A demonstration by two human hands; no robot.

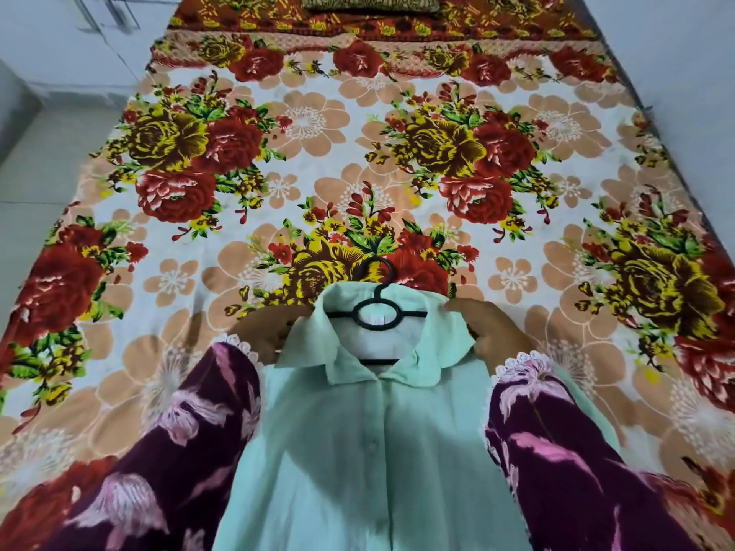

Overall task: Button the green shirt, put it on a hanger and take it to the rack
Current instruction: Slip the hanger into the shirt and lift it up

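both hands (pixel 274 332) (pixel 489 332) gripping green shirt (pixel 370 451) shoulders

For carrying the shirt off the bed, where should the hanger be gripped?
By the hook, from above. It sticks out clear of the collar, while the hanger's bar sits under the shirt, where both hands now hold the shoulders.

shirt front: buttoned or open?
Buttoned, where visible. The green shirt placket lies closed down the middle below the collar, on the black hanger. The lower hem is out of frame: cannot tell there.
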